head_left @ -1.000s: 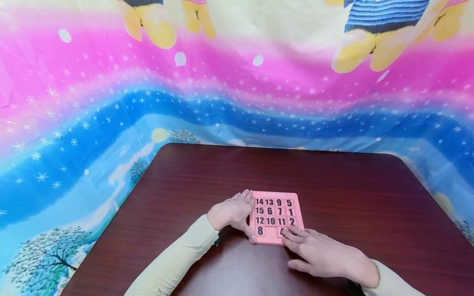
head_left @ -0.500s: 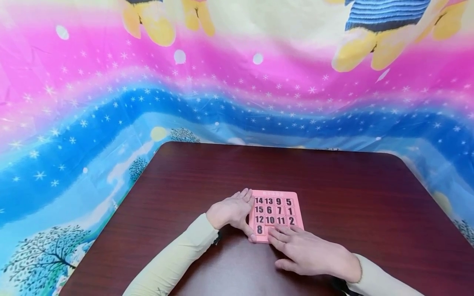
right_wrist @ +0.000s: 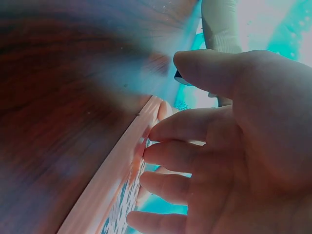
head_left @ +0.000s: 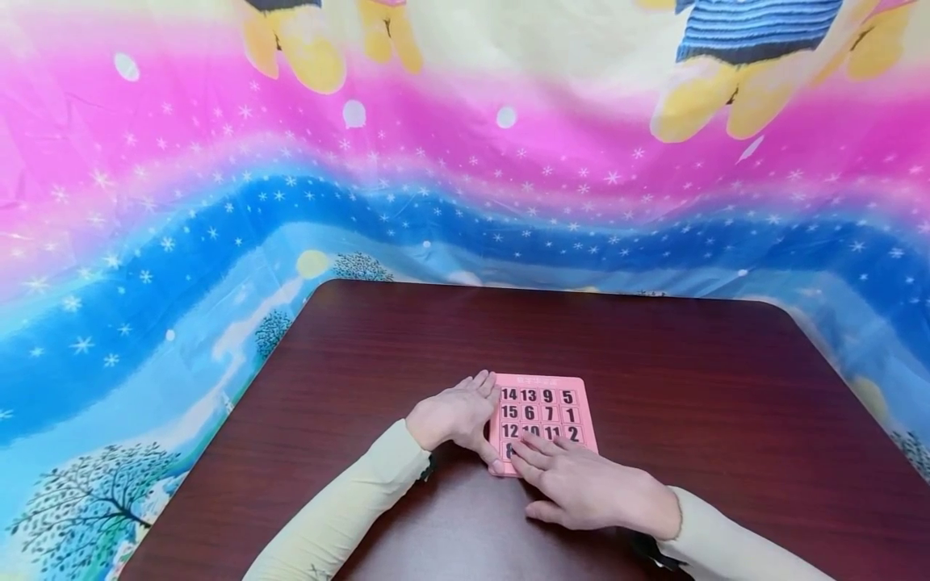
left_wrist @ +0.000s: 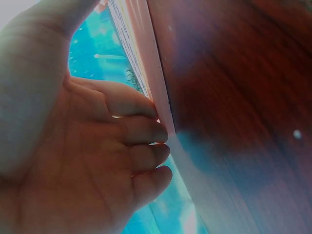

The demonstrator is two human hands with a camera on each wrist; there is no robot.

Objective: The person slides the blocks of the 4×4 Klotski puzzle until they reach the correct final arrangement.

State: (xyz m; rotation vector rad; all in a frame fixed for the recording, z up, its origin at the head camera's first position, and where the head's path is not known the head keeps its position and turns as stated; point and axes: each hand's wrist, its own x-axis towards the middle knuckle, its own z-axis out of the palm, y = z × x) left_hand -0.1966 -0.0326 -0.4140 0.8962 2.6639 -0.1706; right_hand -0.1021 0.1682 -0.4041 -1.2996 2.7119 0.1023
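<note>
A pink number slide puzzle (head_left: 550,414) lies flat on the table, its square tiles printed with black numbers. Along its left side rests my left hand (head_left: 458,415), with the thumb at the near left corner and the fingers by the upper left edge. In the left wrist view, the fingertips (left_wrist: 158,131) touch the puzzle's side. My right hand (head_left: 588,484) lies over the bottom row, its fingertips touching the tiles. Those fingers (right_wrist: 168,153) look nearly straight in the right wrist view. The 8 tile is partly covered, and the rest of the bottom row is hidden.
The dark wooden table (head_left: 690,363) extends around the puzzle on every side. A colourful printed cloth (head_left: 465,186) hangs behind the table and along its sides.
My right hand has slid left along the bottom row, with the 4 tile passing out of sight under its fingers. My left hand has stayed at the puzzle's left side.
</note>
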